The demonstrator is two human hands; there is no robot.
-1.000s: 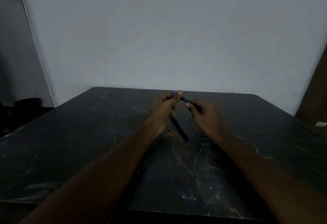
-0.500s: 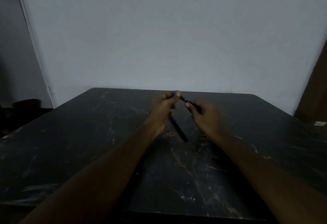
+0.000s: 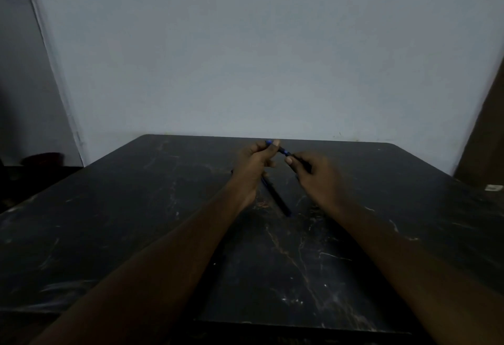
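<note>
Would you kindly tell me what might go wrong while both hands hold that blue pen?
Left hand and right hand pinch the pen in mid-air, so it might slip or pop apart. A dropped piece would be hard to find on the dark table beside the second pen.

Blue-black pen [image 3: 282, 150] aloft, tilted down right; second dark pen [image 3: 276, 197] lying on table [image 3: 136, 208].
</note>
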